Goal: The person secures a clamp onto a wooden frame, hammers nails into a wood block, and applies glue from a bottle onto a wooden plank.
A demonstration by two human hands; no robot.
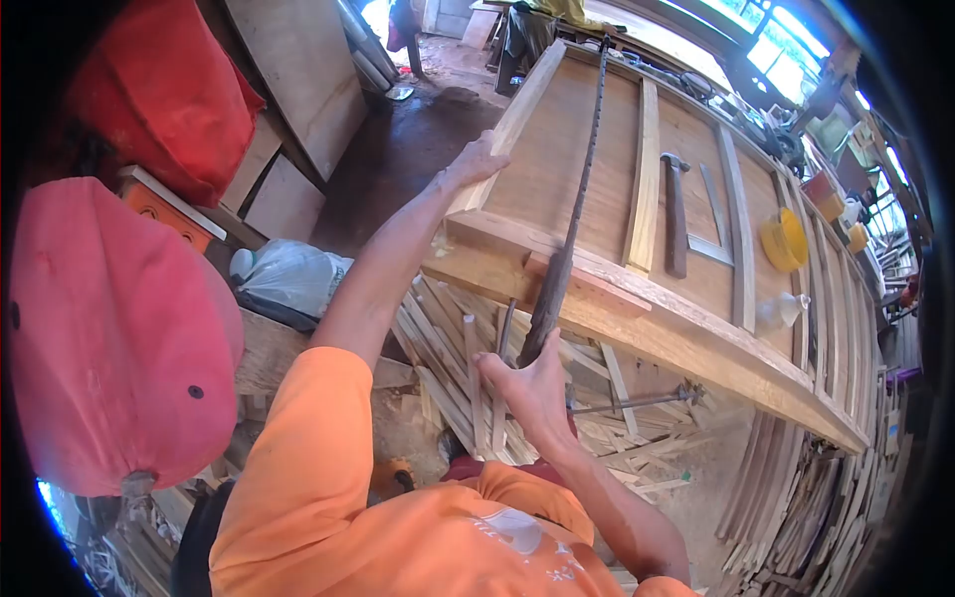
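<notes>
Left grip (477, 162) curled over frame edge (527, 102), right grip (535, 391) round near end of bar (585, 179), hammer (675, 219) and square (712, 251) beyond, rightward of right grip.

On my feed from the head camera, daylight glared through the windows (786, 50) at upper right, their panes burnt out to white and blue. A smaller opening (378, 14) near the top left was also washed out. The wooden frame (572, 144) caught a soft, fairly even light, while the floor (383, 164) beyond it lay dim, with a dull sheen. I saw strong wide-angle bending: the frame's long edge curved, and the timber stack (806, 488) at lower right bowed and looked soft. Black vignetting closed in the corners, and bluish flare edged the lower left rim. The middle was reasonably sharp, slightly hazy.
</notes>
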